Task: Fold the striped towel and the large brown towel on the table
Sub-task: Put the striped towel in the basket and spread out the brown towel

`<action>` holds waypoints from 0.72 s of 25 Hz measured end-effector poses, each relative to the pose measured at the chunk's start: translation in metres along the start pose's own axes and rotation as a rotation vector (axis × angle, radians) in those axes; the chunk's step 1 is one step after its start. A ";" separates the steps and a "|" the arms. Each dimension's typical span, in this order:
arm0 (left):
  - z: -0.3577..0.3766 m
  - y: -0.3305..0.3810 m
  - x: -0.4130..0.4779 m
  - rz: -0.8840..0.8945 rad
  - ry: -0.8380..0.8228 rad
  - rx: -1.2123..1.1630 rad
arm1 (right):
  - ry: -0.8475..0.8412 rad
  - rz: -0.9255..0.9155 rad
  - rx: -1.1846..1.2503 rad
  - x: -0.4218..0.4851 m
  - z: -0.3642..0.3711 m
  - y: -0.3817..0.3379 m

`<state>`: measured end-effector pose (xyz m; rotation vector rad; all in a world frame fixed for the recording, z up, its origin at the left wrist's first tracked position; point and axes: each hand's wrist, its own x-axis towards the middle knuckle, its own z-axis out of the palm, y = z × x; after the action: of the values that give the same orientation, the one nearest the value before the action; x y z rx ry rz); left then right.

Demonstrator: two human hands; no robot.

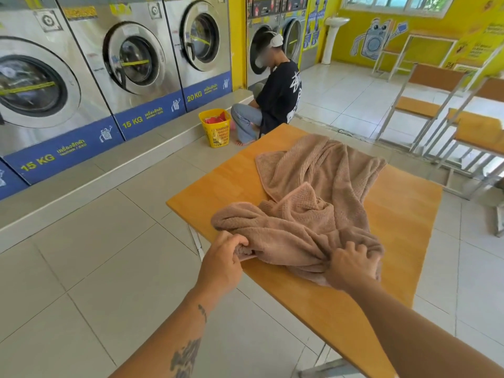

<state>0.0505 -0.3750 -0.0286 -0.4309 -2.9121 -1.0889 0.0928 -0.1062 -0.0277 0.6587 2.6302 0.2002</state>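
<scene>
Brown terry cloth: the large towel (313, 186) lies crumpled on the wooden table (403, 214), far half loosely spread, near half bunched at the front edge. The left hand (223, 257) pinches a near corner. The right hand (349, 268) grips a fold further along the same side. The hands are set apart, probably to find the hem and pull it straight before folding. No striped towel is in view.

The brown towel (313, 192) is soft waffle-textured cloth, matt; the table (395, 214) top is smooth orange-toned wood with a slight sheen; washing machines (131, 64) are brushed shiny metal; the laundry basket (216, 128) is yellow plastic; floor tiles (81, 268) glossy
</scene>
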 end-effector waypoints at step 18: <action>0.016 0.003 0.022 -0.529 -0.362 -0.233 | -0.108 -0.439 0.301 -0.019 -0.029 -0.045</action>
<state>0.0318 -0.3575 -0.0365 0.1903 -3.3318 -1.5657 0.0771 -0.1558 -0.0055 0.1603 2.6427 -0.3552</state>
